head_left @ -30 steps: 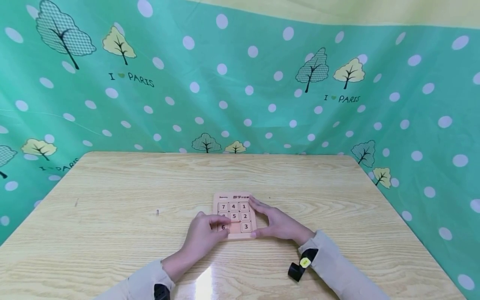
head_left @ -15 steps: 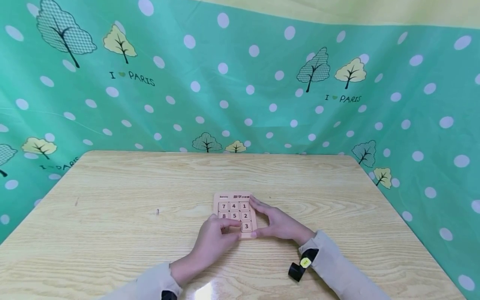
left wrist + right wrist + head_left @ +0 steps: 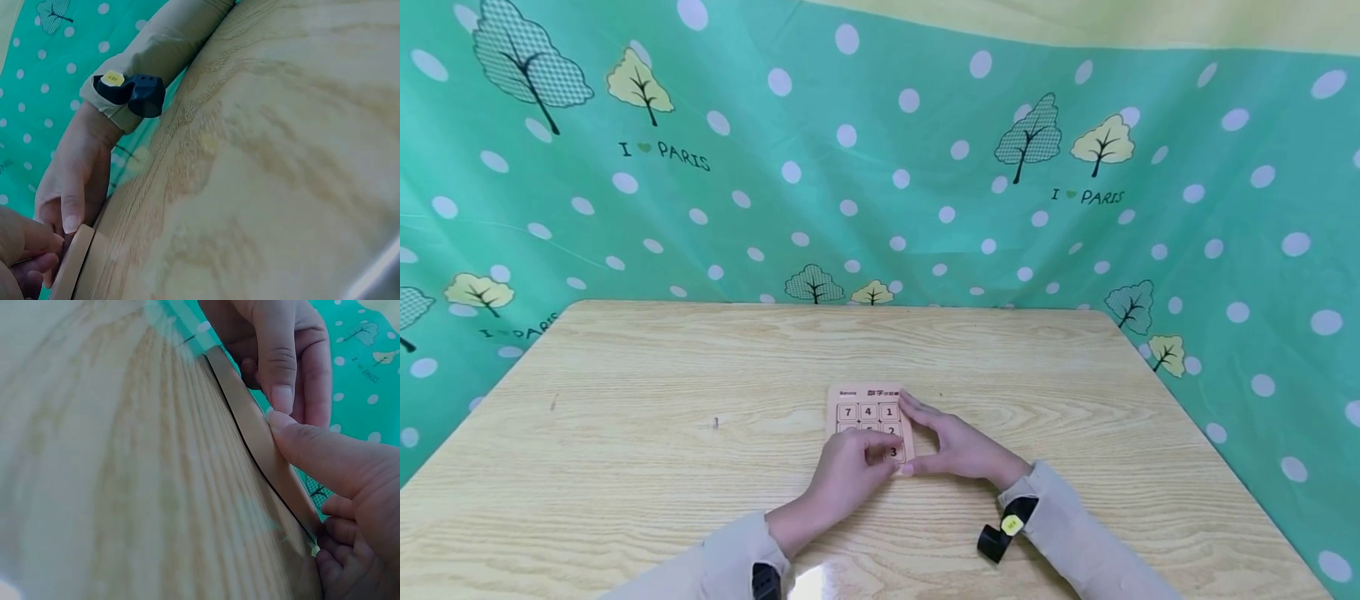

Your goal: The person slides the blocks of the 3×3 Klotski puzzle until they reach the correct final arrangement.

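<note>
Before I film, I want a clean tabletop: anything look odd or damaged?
A small dark mark on the table, left of the number puzzle, and a fainter one farther left, break the pale grain; stain or damage, I can't tell.

Number board partly hidden by left hand, small print seemingly blurred, left sleeve cut off below

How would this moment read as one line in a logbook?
left hand: at tile 3, contact unclear | right hand: holds number board by its right side | number board: flat on table
</note>
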`<state>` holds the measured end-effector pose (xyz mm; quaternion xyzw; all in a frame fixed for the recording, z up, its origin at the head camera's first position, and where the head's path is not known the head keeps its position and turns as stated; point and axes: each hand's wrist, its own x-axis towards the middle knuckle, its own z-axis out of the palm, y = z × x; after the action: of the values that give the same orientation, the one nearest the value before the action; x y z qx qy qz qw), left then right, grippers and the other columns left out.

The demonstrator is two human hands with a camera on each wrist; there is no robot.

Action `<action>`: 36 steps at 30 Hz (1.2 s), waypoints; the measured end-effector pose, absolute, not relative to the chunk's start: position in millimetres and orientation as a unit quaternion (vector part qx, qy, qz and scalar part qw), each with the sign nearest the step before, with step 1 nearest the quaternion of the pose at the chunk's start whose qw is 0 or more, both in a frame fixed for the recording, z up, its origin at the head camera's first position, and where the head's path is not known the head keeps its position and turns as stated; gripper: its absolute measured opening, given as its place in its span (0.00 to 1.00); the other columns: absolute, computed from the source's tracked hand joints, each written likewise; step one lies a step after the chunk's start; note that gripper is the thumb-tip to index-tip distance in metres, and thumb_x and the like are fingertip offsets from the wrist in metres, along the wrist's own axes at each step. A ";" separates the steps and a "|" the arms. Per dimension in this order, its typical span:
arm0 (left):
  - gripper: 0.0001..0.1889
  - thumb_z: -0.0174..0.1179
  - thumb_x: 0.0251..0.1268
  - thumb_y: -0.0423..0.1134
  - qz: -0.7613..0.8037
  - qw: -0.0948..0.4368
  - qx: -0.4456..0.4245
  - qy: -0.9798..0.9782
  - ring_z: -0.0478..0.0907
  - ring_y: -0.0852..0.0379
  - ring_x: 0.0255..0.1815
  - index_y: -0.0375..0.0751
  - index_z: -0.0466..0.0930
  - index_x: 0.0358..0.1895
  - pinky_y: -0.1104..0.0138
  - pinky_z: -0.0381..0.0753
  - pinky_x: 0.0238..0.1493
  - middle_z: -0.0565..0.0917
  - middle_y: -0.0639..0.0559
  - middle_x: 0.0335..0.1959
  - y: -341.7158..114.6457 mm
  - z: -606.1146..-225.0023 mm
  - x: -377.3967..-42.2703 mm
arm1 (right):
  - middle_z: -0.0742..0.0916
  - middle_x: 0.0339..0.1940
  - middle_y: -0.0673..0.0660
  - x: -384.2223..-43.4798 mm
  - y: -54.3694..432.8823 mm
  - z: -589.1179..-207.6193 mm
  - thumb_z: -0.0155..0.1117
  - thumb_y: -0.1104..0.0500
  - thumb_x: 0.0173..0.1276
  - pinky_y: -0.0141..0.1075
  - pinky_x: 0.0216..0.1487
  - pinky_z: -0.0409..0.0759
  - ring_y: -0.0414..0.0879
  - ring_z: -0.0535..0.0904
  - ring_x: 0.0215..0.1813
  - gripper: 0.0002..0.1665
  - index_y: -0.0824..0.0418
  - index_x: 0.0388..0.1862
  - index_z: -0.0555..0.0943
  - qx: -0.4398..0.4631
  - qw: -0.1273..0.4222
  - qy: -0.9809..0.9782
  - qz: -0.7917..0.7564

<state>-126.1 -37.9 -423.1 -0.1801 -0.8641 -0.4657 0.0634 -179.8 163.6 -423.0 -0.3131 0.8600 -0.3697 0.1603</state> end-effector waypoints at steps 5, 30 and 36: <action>0.13 0.68 0.49 0.33 -0.436 0.062 -0.188 -0.878 0.73 0.69 0.25 0.41 0.86 0.41 0.74 0.74 0.31 0.86 0.54 0.31 -35.2 -422.2 -129.2 | 0.51 0.77 0.48 -179.9 163.7 -422.3 0.71 0.40 0.52 0.47 0.72 0.47 0.49 0.45 0.76 0.58 0.56 0.75 0.52 -0.313 0.160 0.861 -0.369; 0.12 0.70 0.46 0.35 -0.412 0.046 -0.167 -0.895 0.69 0.68 0.18 0.44 0.87 0.38 0.75 0.67 0.16 0.87 0.51 0.39 -31.9 -416.0 -134.9 | 0.50 0.77 0.46 -178.3 161.6 -422.9 0.71 0.39 0.52 0.48 0.73 0.46 0.47 0.44 0.76 0.58 0.54 0.75 0.52 -0.305 0.168 0.860 -0.374; 0.11 0.70 0.47 0.36 -0.410 0.046 -0.163 -0.896 0.70 0.68 0.17 0.45 0.87 0.37 0.75 0.70 0.21 0.87 0.51 0.36 -31.9 -414.3 -135.0 | 0.51 0.77 0.48 -177.4 161.3 -420.9 0.71 0.41 0.53 0.51 0.72 0.46 0.49 0.44 0.76 0.57 0.56 0.75 0.52 -0.310 0.166 0.857 -0.377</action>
<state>-135.0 -31.9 -414.3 -0.1635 -0.8962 -0.4098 0.0456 -177.4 161.3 -420.9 -0.3102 0.8570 -0.3766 0.1660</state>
